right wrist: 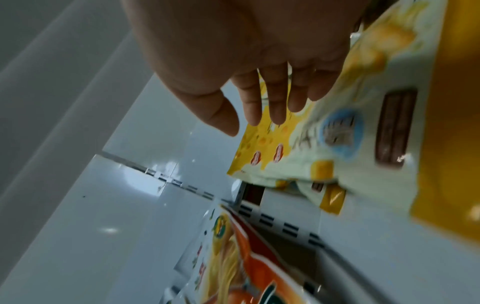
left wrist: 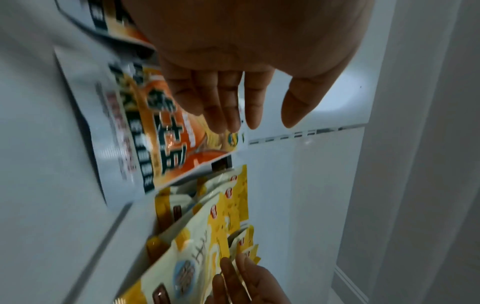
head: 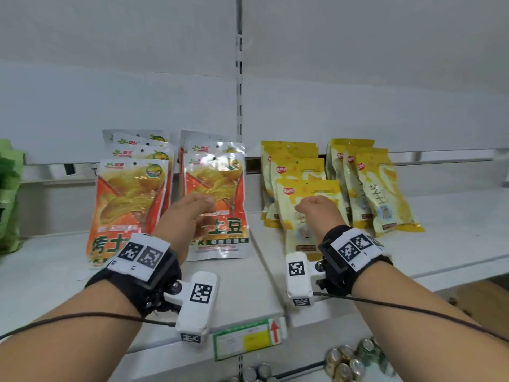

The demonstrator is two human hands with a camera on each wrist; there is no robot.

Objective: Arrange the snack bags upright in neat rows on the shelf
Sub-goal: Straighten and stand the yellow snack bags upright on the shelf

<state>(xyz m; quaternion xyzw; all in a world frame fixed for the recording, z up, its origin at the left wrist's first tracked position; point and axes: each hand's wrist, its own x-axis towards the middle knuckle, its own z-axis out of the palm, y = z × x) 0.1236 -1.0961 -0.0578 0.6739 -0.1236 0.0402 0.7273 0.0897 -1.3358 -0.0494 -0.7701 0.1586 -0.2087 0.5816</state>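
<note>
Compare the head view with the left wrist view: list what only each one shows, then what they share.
Only the head view: the green bags at far left, the cans below the shelf, the price tag, both wrist bands.

Only the left wrist view: the left hand's palm side, fingers straight and holding nothing.

Both: the orange bags, the yellow bags, the right hand at the front yellow bag, the white shelf.

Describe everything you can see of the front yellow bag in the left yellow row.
The front yellow bag is a glossy plastic pouch, yellow and cream, with a red heart logo at its top left and a brown label low down. It stands upright on the shelf, leaning back on the bags behind. The right hand is in front of it, fingers open.
</note>
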